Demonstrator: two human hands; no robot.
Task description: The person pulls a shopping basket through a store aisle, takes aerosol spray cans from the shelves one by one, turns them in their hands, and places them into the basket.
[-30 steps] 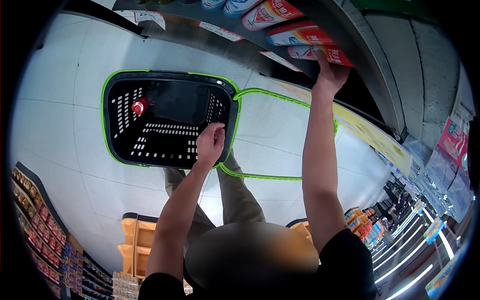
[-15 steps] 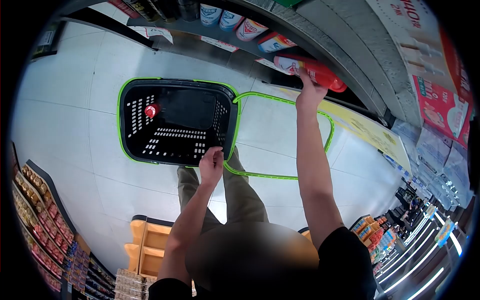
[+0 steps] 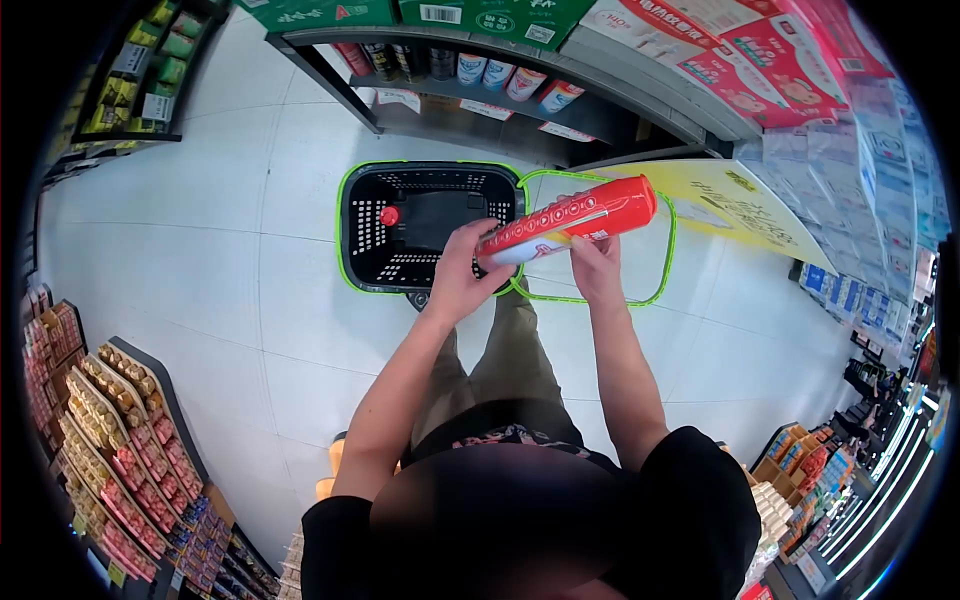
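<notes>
A red and white spray can (image 3: 570, 220) lies tilted across both my hands, its red cap end up to the right. My left hand (image 3: 466, 272) is wrapped round its lower, white end. Near the cap end, the fingers of my right hand (image 3: 598, 266) grip it from below. Beneath the can stands a black shopping basket (image 3: 430, 278) with a green rim, on the floor before my legs. Its green handle (image 3: 668, 250) is folded out to the right. Inside the basket, at the left, is a small item with a red top (image 3: 389, 216).
Several spray cans (image 3: 497, 76) line a low shelf (image 3: 450, 127) ahead. Green boxes (image 3: 480, 20) and red and pink packs (image 3: 765, 65) sit above. A yellow sign board (image 3: 745, 200) leans at the right. Racks of packaged goods (image 3: 130, 440) stand at lower left.
The red spray can has come off the shelf toward my body in my right hand. My left hand has left the basket rim and taken hold of the can. My view has shifted.
</notes>
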